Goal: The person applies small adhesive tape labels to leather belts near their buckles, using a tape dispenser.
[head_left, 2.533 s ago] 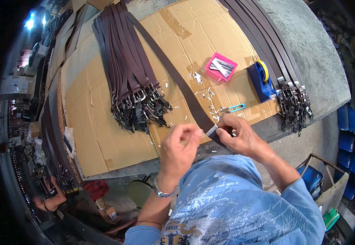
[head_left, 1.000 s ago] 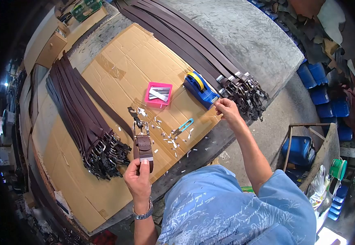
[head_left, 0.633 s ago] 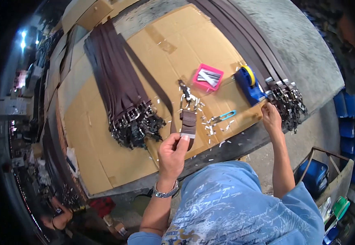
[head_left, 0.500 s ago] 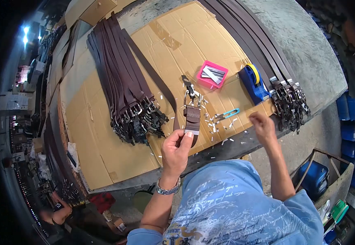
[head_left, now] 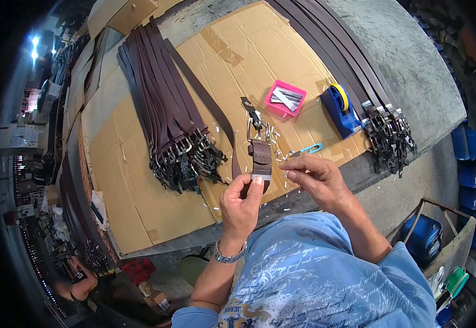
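My left hand [head_left: 241, 208] pinches a dark brown belt [head_left: 261, 154] just below its buckle, with the thumb over a pale strip [head_left: 260, 177] on the leather. The buckle [head_left: 258, 129] points away from me. My right hand [head_left: 317, 177] is just right of the belt, thumb and fingertips pressed together; whatever is between them is too small to make out. Beyond it lie blue-handled snips [head_left: 310, 148], partly covered by the hand. A pink tray [head_left: 285, 99] holds white and dark strips. A blue tape dispenser [head_left: 340, 113] with yellow tape stands to its right.
Bundled belts [head_left: 158, 98] lie on the cardboard [head_left: 139, 202] at the left, and more belts [head_left: 352, 60] lie at the right. White scraps are scattered around the held belt. A blue container [head_left: 421, 235] stands at lower right. Another person's arm [head_left: 85, 279] shows at lower left.
My right hand has moved left from near the tape dispenser to beside the held belt. My left hand and the belt have shifted slightly right.
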{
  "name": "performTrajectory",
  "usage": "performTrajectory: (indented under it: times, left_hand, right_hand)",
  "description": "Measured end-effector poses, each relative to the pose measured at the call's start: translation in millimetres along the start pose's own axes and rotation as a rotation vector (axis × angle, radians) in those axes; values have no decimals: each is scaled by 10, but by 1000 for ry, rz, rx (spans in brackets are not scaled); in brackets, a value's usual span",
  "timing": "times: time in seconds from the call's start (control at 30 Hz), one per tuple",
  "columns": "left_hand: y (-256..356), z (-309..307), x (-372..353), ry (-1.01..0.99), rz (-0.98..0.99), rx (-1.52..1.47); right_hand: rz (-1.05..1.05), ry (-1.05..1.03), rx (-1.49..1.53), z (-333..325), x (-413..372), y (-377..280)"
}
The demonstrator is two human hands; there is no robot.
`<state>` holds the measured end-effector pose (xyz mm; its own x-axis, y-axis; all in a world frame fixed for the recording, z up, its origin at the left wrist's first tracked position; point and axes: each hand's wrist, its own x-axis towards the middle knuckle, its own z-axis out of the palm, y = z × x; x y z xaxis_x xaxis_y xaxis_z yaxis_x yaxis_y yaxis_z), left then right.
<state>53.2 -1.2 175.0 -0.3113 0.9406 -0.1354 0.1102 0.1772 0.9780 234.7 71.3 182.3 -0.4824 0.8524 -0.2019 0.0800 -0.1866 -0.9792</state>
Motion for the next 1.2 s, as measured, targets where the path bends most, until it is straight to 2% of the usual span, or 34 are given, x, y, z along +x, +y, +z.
performTrajectory:
  times: [0.2, 0.6, 1.07, 1.2]
  left_hand:
    - [57, 15, -14, 13, 18, 33]
    - [117, 44, -42, -10, 79, 107]
    - [94, 21, -33, -20, 178, 230]
    - [91, 12, -43, -26, 146, 220]
  right_hand:
    - [71, 43, 276, 122, -8, -70]
    - [15, 58, 110, 259, 61, -23]
    - [40, 52, 119, 268, 72, -15]
    - [93, 22, 183, 253, 70, -57]
